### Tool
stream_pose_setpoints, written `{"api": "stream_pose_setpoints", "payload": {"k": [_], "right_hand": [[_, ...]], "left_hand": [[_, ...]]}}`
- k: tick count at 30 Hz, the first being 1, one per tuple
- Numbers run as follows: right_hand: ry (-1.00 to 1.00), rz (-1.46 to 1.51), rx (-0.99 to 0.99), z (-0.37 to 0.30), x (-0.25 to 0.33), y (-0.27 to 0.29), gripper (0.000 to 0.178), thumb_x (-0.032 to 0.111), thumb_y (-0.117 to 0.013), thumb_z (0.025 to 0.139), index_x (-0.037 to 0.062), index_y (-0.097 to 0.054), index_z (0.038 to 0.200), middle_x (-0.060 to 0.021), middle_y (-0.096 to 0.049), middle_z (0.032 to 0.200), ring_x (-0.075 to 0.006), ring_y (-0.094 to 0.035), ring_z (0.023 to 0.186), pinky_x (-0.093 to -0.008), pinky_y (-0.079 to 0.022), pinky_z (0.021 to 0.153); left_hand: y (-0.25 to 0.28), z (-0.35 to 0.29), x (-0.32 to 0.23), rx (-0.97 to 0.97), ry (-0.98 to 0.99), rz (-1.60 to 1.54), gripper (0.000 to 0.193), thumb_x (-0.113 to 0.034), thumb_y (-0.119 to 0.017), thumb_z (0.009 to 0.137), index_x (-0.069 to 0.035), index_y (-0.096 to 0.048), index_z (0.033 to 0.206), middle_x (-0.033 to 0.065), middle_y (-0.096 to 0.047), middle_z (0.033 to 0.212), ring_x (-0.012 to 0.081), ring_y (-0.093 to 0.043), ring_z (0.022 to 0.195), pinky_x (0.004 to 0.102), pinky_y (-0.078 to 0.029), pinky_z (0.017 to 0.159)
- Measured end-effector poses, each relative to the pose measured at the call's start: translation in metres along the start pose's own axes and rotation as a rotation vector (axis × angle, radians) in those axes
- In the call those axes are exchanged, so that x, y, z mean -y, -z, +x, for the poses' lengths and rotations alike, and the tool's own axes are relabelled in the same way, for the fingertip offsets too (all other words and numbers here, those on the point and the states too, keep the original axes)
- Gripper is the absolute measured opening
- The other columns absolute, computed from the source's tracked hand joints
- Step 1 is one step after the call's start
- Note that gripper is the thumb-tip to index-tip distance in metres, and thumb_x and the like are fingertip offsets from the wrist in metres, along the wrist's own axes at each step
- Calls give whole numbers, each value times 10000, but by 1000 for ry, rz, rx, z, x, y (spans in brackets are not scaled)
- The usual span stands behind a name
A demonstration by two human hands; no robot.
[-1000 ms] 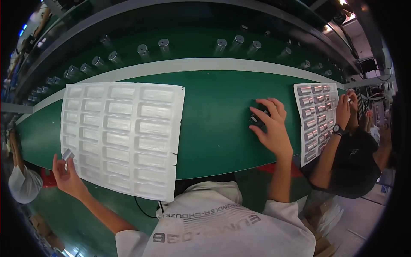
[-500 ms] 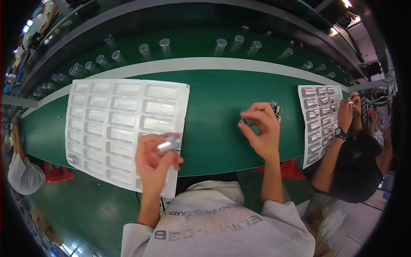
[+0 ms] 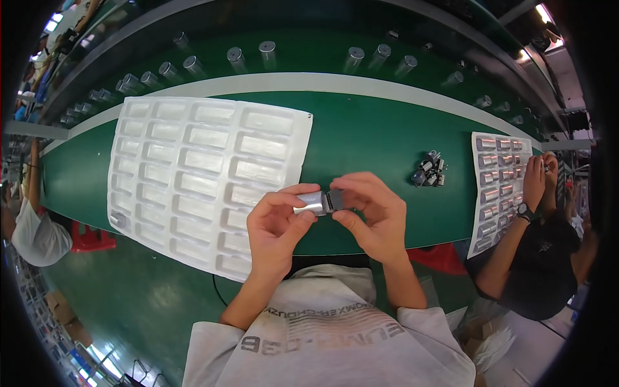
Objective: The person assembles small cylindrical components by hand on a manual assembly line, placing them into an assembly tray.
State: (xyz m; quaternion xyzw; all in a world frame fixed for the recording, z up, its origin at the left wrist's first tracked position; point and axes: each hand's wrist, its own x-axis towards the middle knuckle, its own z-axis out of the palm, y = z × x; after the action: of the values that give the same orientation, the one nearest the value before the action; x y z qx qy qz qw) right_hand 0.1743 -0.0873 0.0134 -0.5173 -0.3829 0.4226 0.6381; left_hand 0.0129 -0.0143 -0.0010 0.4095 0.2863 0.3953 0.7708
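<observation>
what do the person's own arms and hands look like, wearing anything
Both hands, left hand and right hand, are bare: no gloves, rings or watch visible. Forearms are bare too. Short sleeves of a light grey T-shirt with dark printed lettering end above the elbows.

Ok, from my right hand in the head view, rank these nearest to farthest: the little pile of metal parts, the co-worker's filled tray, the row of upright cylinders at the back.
From the right hand:
1. Pile of metal parts, just to its upper right on the green table.
2. Co-worker's filled tray, farther right.
3. Row of upright cylinders, along the back.
</observation>
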Motion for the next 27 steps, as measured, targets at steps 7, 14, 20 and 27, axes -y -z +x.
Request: {"api": "stream_pose_setpoints", "payload": {"k": [7,14,20,27], "right_hand": [[57,-65,-32,-1,-7,-2,368,-98,-828,692,-68,-707,1039,-176,-653,1064,-225,-662,957,-327,-565,810],[126,-198,89,10,-3,10,326,-68,-865,648,-51,-735,946,-154,-672,963,-214,-676,878,-322,-560,796],[62,-211,145,13,-4,20,339,-11,-887,644,-15,-745,951,-138,-687,929,-217,-679,853,-315,-546,742],[175,-109,115,13,-32,-5,208,33,-829,716,14,-727,896,-82,-622,878,-171,-637,761,-283,-518,661]], "left_hand": [[1,-5,2,7,-29,-54,198,101,-688,855,33,-626,1031,264,-610,1242,254,-631,1102,345,-539,920],[-1,-12,2,-36,-85,37,207,111,-718,827,56,-641,1011,284,-620,1215,286,-635,1116,363,-572,904],[-9,-14,6,-70,-131,136,193,109,-703,837,43,-638,1006,268,-632,1204,291,-647,1099,347,-582,879],[19,4,12,-24,-281,445,261,-139,-723,885,20,-616,1061,209,-663,1143,331,-648,1074,470,-517,976]]}}
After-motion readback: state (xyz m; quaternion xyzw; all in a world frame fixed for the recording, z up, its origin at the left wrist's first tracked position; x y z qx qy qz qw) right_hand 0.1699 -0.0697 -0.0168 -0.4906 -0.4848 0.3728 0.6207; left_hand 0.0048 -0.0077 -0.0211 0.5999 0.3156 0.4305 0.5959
